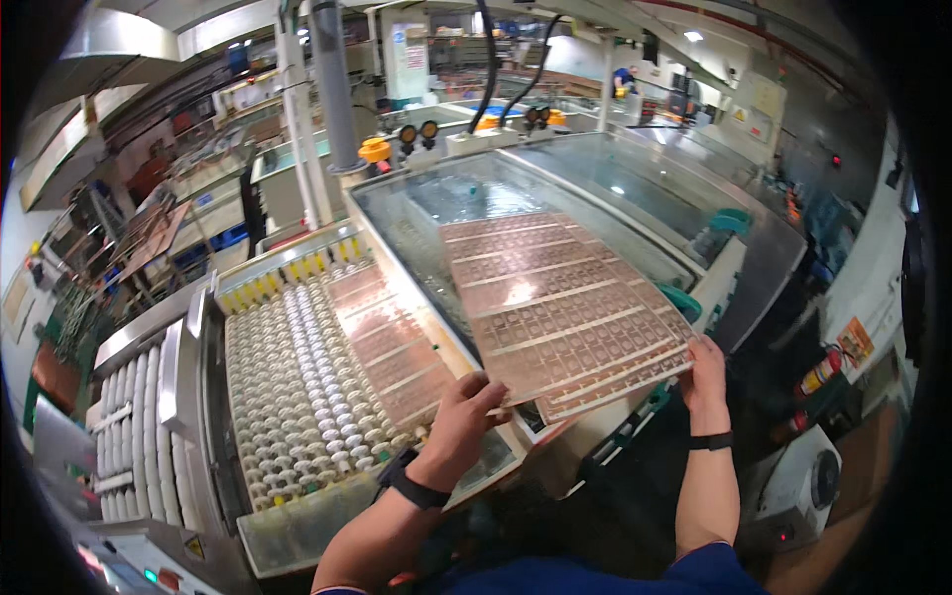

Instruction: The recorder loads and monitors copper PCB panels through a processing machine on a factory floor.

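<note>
A rectangular copper-coloured patterned panel (555, 288) is grasped at its near corners by the left hand (463, 420) and right hand (705, 373).

The patterned copper panel (555, 288) hides most of a second panel (598, 393) beneath it. The left hand (466, 409) covers the upper panel's near left corner; some fingers of the right hand (706, 372) are out of sight behind its edge. The frame's lower edge cuts off the blue shirt (585, 575). A distant worker (624, 79) is too small to make out.
</note>
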`<action>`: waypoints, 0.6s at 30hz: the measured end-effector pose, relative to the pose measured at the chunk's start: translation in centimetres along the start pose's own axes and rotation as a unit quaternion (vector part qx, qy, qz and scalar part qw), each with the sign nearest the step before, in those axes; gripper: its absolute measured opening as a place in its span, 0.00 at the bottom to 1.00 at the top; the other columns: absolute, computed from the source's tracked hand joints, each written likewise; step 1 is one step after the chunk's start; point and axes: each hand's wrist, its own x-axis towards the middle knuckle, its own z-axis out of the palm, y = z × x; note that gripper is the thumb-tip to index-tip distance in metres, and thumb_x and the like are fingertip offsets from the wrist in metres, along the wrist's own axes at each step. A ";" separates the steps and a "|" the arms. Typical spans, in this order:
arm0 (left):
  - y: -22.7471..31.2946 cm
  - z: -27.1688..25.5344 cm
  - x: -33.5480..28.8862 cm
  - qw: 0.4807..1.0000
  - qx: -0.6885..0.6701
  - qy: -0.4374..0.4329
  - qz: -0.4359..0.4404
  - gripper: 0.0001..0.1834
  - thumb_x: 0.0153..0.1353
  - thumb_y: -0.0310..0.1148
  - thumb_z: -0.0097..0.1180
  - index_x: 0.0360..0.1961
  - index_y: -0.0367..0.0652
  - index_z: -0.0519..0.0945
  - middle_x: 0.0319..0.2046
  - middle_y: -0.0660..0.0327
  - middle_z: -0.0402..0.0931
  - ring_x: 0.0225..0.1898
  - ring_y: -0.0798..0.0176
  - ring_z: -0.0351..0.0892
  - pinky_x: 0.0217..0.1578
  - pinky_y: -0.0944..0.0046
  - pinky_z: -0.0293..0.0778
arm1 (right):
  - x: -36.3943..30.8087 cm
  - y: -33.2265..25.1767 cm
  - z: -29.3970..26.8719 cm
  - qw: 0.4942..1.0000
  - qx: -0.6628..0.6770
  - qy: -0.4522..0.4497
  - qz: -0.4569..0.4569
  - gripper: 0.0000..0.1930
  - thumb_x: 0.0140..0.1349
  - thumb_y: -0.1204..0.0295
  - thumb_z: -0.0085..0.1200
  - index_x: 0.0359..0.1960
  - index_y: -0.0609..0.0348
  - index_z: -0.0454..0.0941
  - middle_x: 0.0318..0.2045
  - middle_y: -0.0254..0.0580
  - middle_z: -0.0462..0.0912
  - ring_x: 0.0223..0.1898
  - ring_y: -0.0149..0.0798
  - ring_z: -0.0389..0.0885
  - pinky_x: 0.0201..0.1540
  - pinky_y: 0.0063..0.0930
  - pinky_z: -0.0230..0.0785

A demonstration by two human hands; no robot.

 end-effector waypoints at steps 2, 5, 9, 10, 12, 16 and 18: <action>-0.1 0.3 0.2 1.000 -0.010 0.028 0.008 0.09 0.68 0.32 0.51 0.45 0.40 0.75 0.33 0.68 0.71 0.36 0.70 0.75 0.43 0.66 0.76 | -0.9 -0.5 0.9 1.000 0.000 0.007 0.009 0.04 0.67 0.75 0.46 0.35 0.60 0.72 0.24 0.28 0.67 0.26 0.29 0.68 0.32 0.25 0.61; 0.3 -0.1 0.8 0.998 -0.023 0.056 0.009 0.09 0.66 0.29 0.52 0.46 0.40 0.76 0.33 0.68 0.74 0.35 0.70 0.76 0.42 0.64 0.77 | 0.5 0.4 -0.5 1.000 -0.013 -0.016 -0.017 0.06 0.67 0.75 0.45 0.39 0.62 0.74 0.24 0.28 0.68 0.26 0.27 0.68 0.30 0.25 0.61; 1.6 -2.0 0.6 0.978 -0.141 0.139 0.064 0.12 0.65 0.25 0.51 0.48 0.37 0.77 0.35 0.63 0.79 0.33 0.65 0.79 0.37 0.65 0.79 | 1.7 1.3 -2.2 0.999 0.012 -0.026 -0.022 0.09 0.68 0.76 0.43 0.45 0.64 0.74 0.29 0.31 0.75 0.26 0.27 0.72 0.32 0.22 0.66; 1.5 -4.5 0.3 0.980 -0.115 0.133 0.088 0.11 0.65 0.25 0.52 0.48 0.37 0.77 0.34 0.63 0.79 0.31 0.65 0.79 0.34 0.67 0.79 | 1.1 1.1 -1.7 0.999 0.014 -0.025 -0.013 0.09 0.68 0.76 0.43 0.45 0.64 0.74 0.29 0.31 0.75 0.26 0.27 0.72 0.32 0.22 0.66; 2.2 -9.8 -2.1 0.976 -0.093 0.146 0.131 0.11 0.65 0.23 0.51 0.47 0.36 0.77 0.32 0.62 0.79 0.27 0.66 0.78 0.28 0.70 0.75 | 0.1 0.1 0.4 1.000 0.015 -0.016 -0.001 0.10 0.69 0.76 0.43 0.47 0.65 0.74 0.33 0.34 0.79 0.30 0.27 0.76 0.36 0.22 0.70; 4.7 -16.6 -6.9 0.944 -0.057 0.281 0.160 0.10 0.65 0.21 0.48 0.45 0.33 0.78 0.30 0.60 0.79 0.24 0.68 0.75 0.23 0.72 0.70 | 1.3 0.7 -1.3 0.999 0.013 -0.048 -0.004 0.10 0.69 0.76 0.44 0.48 0.66 0.74 0.31 0.32 0.78 0.31 0.25 0.75 0.36 0.20 0.69; 5.1 -21.3 -9.1 0.936 -0.022 0.317 0.153 0.10 0.66 0.20 0.47 0.46 0.33 0.78 0.32 0.60 0.80 0.26 0.68 0.76 0.23 0.71 0.71 | 2.0 1.1 -2.6 0.999 0.003 -0.045 -0.009 0.11 0.69 0.76 0.44 0.48 0.65 0.74 0.30 0.31 0.77 0.29 0.24 0.74 0.35 0.20 0.68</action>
